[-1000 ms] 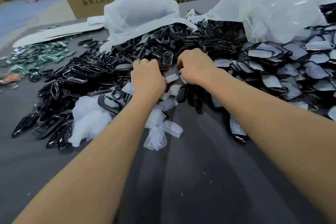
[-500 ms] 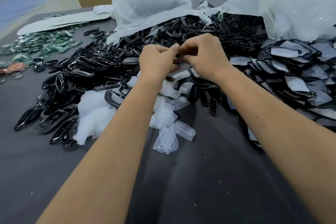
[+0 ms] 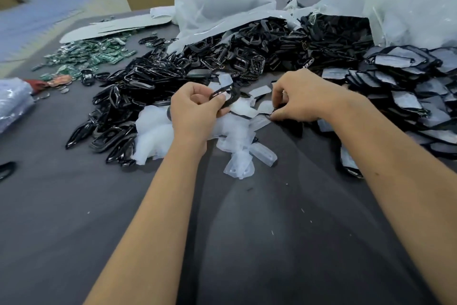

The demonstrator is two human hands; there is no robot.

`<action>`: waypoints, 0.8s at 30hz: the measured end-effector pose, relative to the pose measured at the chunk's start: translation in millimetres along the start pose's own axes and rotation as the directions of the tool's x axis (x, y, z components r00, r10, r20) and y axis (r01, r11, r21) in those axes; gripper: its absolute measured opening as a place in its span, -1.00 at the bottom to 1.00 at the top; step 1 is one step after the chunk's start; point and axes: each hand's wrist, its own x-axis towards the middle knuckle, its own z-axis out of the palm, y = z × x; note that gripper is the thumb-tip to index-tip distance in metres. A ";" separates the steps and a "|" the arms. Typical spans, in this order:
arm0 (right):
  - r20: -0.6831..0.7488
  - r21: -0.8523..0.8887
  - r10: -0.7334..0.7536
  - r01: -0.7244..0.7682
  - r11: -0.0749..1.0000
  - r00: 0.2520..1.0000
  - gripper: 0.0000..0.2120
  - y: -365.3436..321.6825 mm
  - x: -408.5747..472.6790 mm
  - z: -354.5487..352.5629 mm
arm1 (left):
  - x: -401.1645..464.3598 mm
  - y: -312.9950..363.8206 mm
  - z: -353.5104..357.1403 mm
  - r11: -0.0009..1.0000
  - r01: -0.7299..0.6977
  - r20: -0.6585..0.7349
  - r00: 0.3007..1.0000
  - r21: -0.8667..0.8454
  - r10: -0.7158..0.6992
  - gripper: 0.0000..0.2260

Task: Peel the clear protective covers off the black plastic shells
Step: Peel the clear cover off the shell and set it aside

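Fingers [image 3: 217,100] of the left hand [image 3: 195,111] curl round a black plastic shell [image 3: 226,94], held just above the heap of peeled clear covers [image 3: 237,146] on the grey bench [image 3: 272,243]. Apart to the right, the right hand [image 3: 304,97] pinches something small by its fingertips at the heap's edge; whether film or shell, I cannot tell. Bare shells [image 3: 148,87] lie left, film-covered shells [image 3: 408,87] right.

Two bare forearms, no sleeves, left grip [image 3: 195,111] and right grip [image 3: 304,97] ungloved
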 end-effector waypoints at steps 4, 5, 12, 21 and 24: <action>-0.146 0.035 0.039 -0.034 0.999 0.989 -0.86 -1.6 -8.1 4.6 | -9.1 -3.8 -19.8 0.994 -0.101 -0.003 0.995 0.032 0.101 -0.77; -0.169 0.061 0.052 -0.042 0.997 0.984 -0.87 -2.6 -9.8 5.3 | -11.6 -5.3 -23.2 0.994 -0.111 0.012 0.994 0.023 0.111 -0.72; -0.361 0.600 0.181 0.080 0.796 0.915 -0.86 -18.5 -5.0 27.9 | -12.7 -15.4 -25.1 0.998 -0.052 0.110 0.992 -0.047 0.057 -0.48; -0.367 0.903 0.179 0.304 0.303 0.913 -0.84 -39.6 -7.6 72.7 | -15.7 -13.7 -22.0 0.984 -0.167 -0.013 0.986 -0.059 0.167 -0.98; -0.415 0.877 0.171 0.342 0.339 0.894 -0.77 -38.8 -8.9 74.7 | -15.4 -16.2 -18.9 0.974 -0.219 -0.102 0.969 0.063 0.224 -0.97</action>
